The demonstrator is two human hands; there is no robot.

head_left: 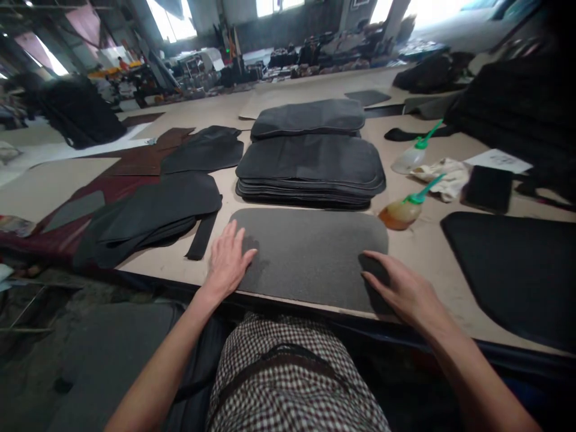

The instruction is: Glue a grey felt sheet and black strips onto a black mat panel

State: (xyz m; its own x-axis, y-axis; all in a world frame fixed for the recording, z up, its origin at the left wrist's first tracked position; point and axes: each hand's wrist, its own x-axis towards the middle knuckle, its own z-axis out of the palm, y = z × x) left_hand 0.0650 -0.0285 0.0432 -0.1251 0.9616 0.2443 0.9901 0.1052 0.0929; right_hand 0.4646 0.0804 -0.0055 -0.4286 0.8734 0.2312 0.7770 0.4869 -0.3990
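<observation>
A grey panel with rounded corners (310, 258) lies flat along the front edge of the table, close to my body. My left hand (227, 258) rests on its left end, fingers stretched out and thumb apart. At the right end is my right hand (402, 288), open, its thumb and fingers spread over the panel and a dark shadow beneath; whether the fingertips touch is unclear. Just behind the panel sits a thick stack of black rounded pieces (310, 162), with another black stack (308, 117) farther back.
Two squeeze bottles with green spouts stand on the right, one with amber liquid (400, 213), one whitish (409, 159). Near them lie a crumpled cloth (445, 177) and a black flat object (487, 189). Black pieces (157, 207) pile up on the left; a large black panel (517, 270) lies right.
</observation>
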